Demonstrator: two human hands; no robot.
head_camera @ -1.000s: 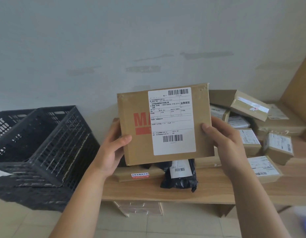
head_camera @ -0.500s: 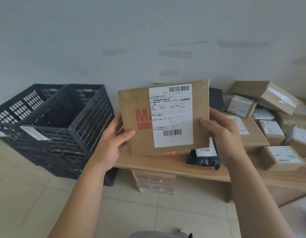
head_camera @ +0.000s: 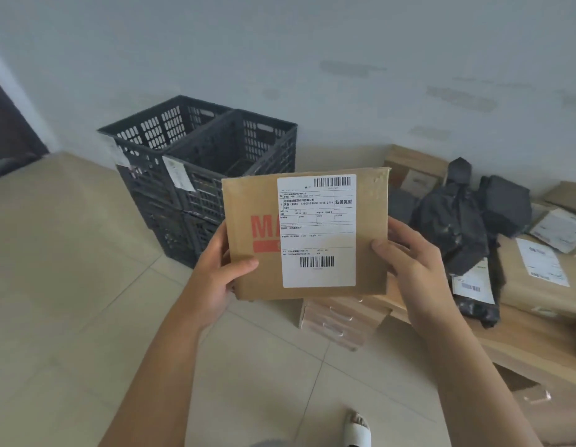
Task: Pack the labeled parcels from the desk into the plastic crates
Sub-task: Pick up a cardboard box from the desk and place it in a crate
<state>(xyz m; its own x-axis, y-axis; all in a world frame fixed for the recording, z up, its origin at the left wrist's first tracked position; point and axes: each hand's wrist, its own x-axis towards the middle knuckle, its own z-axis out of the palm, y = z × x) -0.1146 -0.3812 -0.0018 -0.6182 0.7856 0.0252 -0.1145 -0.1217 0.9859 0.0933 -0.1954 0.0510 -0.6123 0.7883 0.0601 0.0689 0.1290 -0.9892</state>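
Head view: person holds a flat cardboard parcel [head_camera: 306,235] up in front of them with both hands, label side facing the camera. Left hand [head_camera: 215,279] grips the lower-left edge — thumb curled over the front face, fingers behind. Right hand [head_camera: 415,259] grips the right edge the same way, thumb on the front near the white shipping label [head_camera: 318,230], fingers wrapped behind. The label has a barcode at top and another near the bottom; red print on the cardboard is partly covered by it.

The parcel is in the air, over the floor [head_camera: 70,285], between the crates and the worktop — touching neither.

Black plastic crates [head_camera: 196,162] stand on the floor against the wall, left of and behind the parcel. They look stacked, two side by side on top, each with a white tag on the near rim. Can't tell what is inside them.

The wooden worktop [head_camera: 522,343] runs along the right. On it: black poly mailer bags [head_camera: 454,230] in a heap, one with a white label hanging low, and brown labeled boxes [head_camera: 538,272] beside and behind them. A small drawer unit [head_camera: 338,321] sits under the worktop's near end.

A foot in a light sandal [head_camera: 357,427] shows at the bottom edge.
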